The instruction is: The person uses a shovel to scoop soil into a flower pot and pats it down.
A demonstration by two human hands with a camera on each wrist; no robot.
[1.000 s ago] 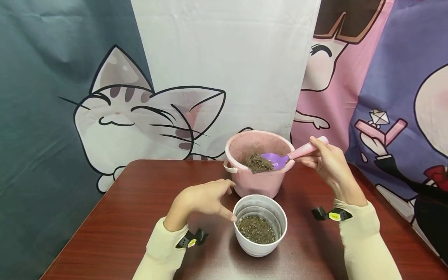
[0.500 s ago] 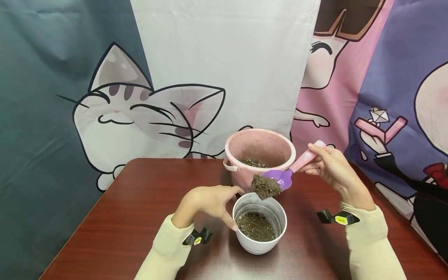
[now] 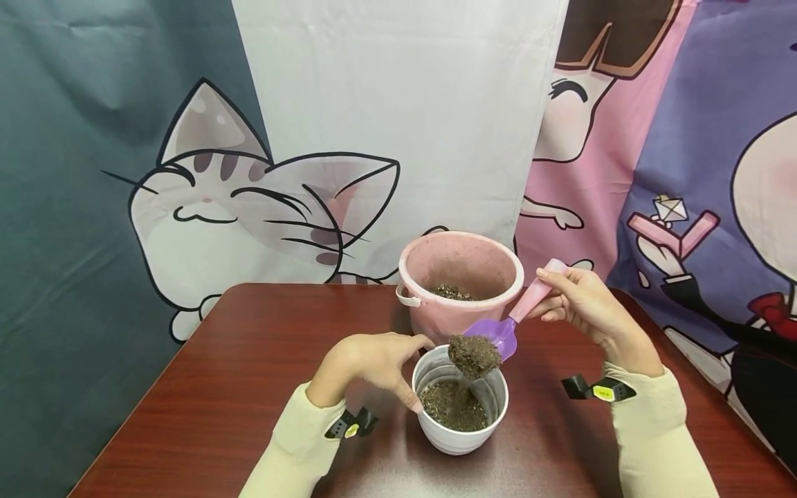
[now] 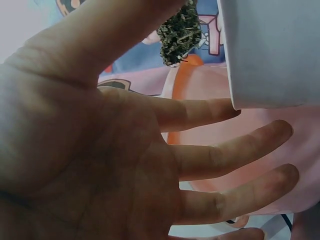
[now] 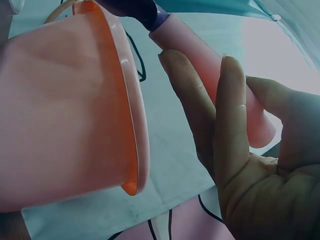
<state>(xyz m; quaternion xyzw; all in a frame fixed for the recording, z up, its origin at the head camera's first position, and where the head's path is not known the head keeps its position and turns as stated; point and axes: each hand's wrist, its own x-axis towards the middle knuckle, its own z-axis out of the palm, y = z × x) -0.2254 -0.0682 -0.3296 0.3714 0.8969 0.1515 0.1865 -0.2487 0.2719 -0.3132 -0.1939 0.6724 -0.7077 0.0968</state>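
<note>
My right hand [image 3: 588, 308] holds the pink handle of a small garden trowel [image 3: 529, 297] between thumb and fingers. Its purple blade slants down over a white flower pot [image 3: 457, 441], carrying a clump of dark soil [image 3: 474, 356]. Loose grains fall from the clump onto the soil [image 3: 450, 408] inside the pot. At the pot's left side, my left hand [image 3: 380, 366] has its thumb and forefinger spread at the rim. Its other fingers extend nearly straight beside the pot [image 4: 275, 55] in the left wrist view.
Right behind the pot stands a pink bucket [image 3: 451, 319] with soil [image 3: 451, 292] in the bottom and a white handle [image 3: 407, 296] at its left. The brown table [image 3: 249, 387] ends against a printed cloth backdrop [image 3: 398, 90].
The trowel has moved from the bucket's rim forward and down over the pot, and its blade has tipped so that soil is dropping. My left hand has shifted slightly right, against the pot's rim.
</note>
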